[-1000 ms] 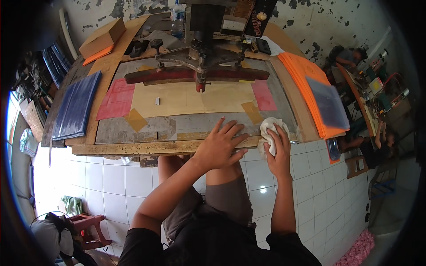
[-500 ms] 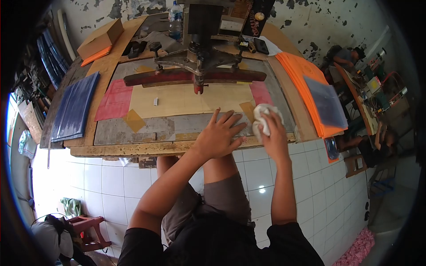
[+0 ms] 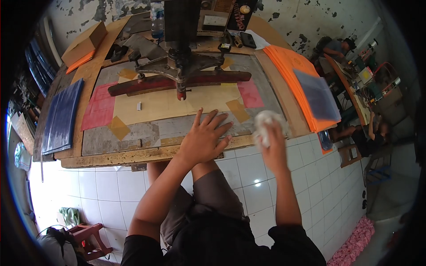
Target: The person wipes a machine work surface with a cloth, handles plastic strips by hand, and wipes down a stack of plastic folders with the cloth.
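My left hand [image 3: 204, 137] lies palm down with its fingers spread, at the front edge of the grey metal plate [image 3: 168, 129]. In my right hand [image 3: 274, 144] is a bunched white cloth [image 3: 267, 122], at the plate's front right corner; both are blurred. A long tan sheet [image 3: 168, 102] lies on the plate between two pink pieces [image 3: 100, 105], with brown tape [image 3: 238, 110] near its corners. On its left part rests a small pale piece [image 3: 139, 106]. The dark red press bar [image 3: 155, 84] stands over the sheet's back edge.
Orange sheets [image 3: 288, 75] with a clear blue sheet [image 3: 316, 93] on top lie at the right. Dark blue sheets [image 3: 63, 116] and a cardboard box [image 3: 84, 43] are at the left. A bottle [image 3: 157, 21] and a phone [image 3: 247, 40] stand behind. Another person [image 3: 339, 46] sits at the far right.
The cloth and my right hand moved up onto the plate, then right towards its edge. My left hand stays spread near the front edge. The view has shifted, so the table appears further left.
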`<move>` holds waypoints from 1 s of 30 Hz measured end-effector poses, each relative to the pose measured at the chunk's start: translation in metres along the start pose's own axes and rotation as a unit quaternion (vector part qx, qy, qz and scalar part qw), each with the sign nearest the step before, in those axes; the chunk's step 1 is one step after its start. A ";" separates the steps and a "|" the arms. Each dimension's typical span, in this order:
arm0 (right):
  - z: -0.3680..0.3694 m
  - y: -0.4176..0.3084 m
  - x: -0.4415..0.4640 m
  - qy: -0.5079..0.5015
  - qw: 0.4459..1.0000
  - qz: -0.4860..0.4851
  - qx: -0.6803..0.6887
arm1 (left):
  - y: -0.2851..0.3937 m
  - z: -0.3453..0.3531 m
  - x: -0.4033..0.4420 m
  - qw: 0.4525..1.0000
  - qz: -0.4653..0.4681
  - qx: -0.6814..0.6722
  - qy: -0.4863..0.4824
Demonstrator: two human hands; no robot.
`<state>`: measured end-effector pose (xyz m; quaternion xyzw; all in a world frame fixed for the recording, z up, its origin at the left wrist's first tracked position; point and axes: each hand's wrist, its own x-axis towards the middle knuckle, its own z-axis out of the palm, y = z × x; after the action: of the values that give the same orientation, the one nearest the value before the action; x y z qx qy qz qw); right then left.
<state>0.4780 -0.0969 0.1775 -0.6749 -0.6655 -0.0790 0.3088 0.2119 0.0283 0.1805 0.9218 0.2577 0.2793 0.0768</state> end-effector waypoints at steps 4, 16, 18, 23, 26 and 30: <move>-0.002 -0.015 -0.008 -0.051 0.993 -0.096 0.040 | -0.001 -0.001 -0.001 1.000 -0.011 0.000 0.009; 0.025 -0.069 -0.037 -0.052 0.987 -0.136 0.066 | 0.005 -0.016 0.003 0.997 -0.044 -0.044 -0.035; 0.037 -0.031 -0.036 0.016 0.982 -0.170 0.085 | 0.004 -0.017 0.003 0.997 -0.041 -0.053 -0.046; 0.020 0.014 -0.025 0.129 0.991 0.033 0.002 | 0.005 -0.016 0.005 0.996 -0.033 -0.047 -0.063; 0.033 -0.008 -0.026 0.138 0.989 -0.021 0.047 | 0.005 -0.015 0.006 0.996 -0.032 -0.039 -0.067; 0.081 -0.064 -0.052 0.070 0.988 -0.134 0.041 | 0.002 -0.013 0.004 0.996 -0.036 -0.048 -0.063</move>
<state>0.3879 -0.1036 0.1062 -0.5588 -0.7296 -0.1395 0.3688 0.2087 0.0289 0.1937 0.9229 0.2717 0.2294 0.1473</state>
